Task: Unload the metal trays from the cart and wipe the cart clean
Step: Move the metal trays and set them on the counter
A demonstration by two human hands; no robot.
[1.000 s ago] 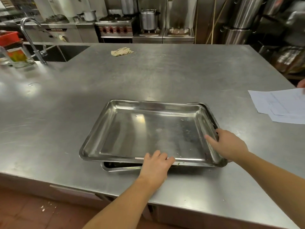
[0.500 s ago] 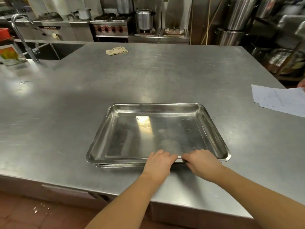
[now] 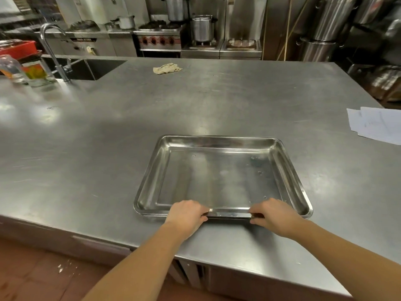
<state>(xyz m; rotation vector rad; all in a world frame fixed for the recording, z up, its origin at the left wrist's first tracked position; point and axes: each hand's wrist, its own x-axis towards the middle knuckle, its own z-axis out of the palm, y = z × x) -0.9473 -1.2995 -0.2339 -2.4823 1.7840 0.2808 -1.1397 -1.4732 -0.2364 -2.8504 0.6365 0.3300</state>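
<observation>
Kitchen clear-down: a person's left hand (image 3: 186, 213) and right hand (image 3: 275, 214) each close a narrow grip on the near rim of the metal trays (image 3: 217, 139). The trays sit nested on the steel counter (image 3: 195, 101), directly ahead of the grip. The lower tray shows only as a thin edge under the fingers.

The unloading step appears to be in hand, with the stack being settled or squared on the counter. The cart itself is out of view. The next move likely calls for letting go of the rim without shifting the stack, then returning to the cart. For wiping, the crumpled cloth (image 3: 167, 68) lies far beyond the grip and a little to its left, a full reach across the counter.

Far to the left of the grip, two clear jars (image 3: 36, 71) stand beside the faucet (image 3: 53, 45) and sink (image 3: 102, 67); the sink's contents cannot be made out. Between the hands, the top tray holds only a few droplets or specks, mostly toward its right side. What the lower tray holds is hidden. Loose papers (image 3: 376, 124) lie well to the right of the grip.
</observation>
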